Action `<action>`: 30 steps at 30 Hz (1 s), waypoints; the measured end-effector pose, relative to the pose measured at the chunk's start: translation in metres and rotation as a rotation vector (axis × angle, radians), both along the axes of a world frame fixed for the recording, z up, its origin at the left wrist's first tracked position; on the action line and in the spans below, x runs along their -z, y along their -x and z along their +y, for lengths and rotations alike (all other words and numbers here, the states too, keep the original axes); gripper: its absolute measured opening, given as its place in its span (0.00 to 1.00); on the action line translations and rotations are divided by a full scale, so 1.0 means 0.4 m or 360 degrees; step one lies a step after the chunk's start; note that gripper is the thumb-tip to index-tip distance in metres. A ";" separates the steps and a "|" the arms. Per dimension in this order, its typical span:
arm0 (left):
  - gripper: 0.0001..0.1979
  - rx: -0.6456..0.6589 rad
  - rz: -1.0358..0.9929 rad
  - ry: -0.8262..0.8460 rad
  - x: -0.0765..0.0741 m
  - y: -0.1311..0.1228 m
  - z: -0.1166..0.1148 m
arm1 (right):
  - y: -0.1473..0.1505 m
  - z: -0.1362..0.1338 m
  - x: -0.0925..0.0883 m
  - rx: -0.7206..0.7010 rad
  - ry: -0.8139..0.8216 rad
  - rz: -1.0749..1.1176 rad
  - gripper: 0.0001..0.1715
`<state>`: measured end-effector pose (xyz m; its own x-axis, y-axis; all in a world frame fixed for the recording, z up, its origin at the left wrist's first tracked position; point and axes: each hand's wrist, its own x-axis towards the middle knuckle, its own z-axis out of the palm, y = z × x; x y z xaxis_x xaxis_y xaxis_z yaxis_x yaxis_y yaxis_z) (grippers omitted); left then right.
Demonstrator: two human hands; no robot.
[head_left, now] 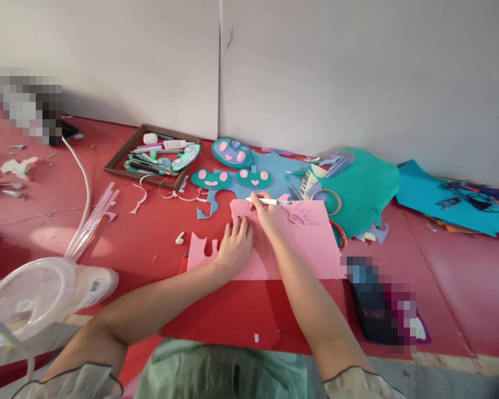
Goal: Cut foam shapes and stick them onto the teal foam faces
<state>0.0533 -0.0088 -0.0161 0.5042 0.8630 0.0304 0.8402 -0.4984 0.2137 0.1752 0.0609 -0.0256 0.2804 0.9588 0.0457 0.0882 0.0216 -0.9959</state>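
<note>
A pink foam-like sheet [305, 252] with cut-out notches along its left side lies flat on the red table. My left hand [236, 246] rests on it, fingers spread and holding nothing. Just above, my right hand [264, 211] is closed around a white pen [270, 201], which lies nearly level across the sheet's upper edge. Its tip and the fingertips are partly hidden. Behind the hands are teal face-shaped pieces with pink eyes and mouths: one at the left [211, 178], one at the right [253, 178] and a lilac-layered one [233, 153].
A brown tray [112, 160] of pens and tools stands at the back left. Scissors [339, 235] poke out from under a green sheet [360, 188]. A phone [370, 310] lies right, a lidded plastic tub [29, 299] left, and a white earbud [180, 238] nearer the middle.
</note>
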 end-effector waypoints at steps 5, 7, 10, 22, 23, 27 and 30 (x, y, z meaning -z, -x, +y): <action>0.23 0.0022 0.0012 0.0022 -0.003 -0.007 -0.008 | 0.001 0.006 0.010 0.0047 0.0013 0.0077 0.21; 0.23 0.0037 0.0060 0.0020 -0.004 -0.008 -0.004 | 0.001 0.006 0.010 0.0044 0.0010 0.0079 0.20; 0.23 0.0045 0.0091 0.0053 -0.006 -0.010 0.002 | 0.003 0.003 0.008 0.0011 -0.0012 0.0066 0.19; 0.24 0.0153 0.0169 -0.0103 0.001 -0.008 0.006 | 0.004 -0.005 0.001 0.0033 -0.0021 0.0057 0.20; 0.24 0.0155 0.0174 -0.0122 0.004 -0.008 0.006 | 0.004 -0.004 0.001 0.0036 -0.0008 0.0055 0.20; 0.23 0.0176 0.0243 -0.0230 0.012 -0.007 0.006 | 0.004 -0.003 0.002 0.0015 -0.0041 0.0034 0.20; 0.23 0.0187 0.0279 -0.0278 0.013 -0.007 0.006 | 0.003 -0.006 0.002 -0.0032 -0.0096 -0.0009 0.18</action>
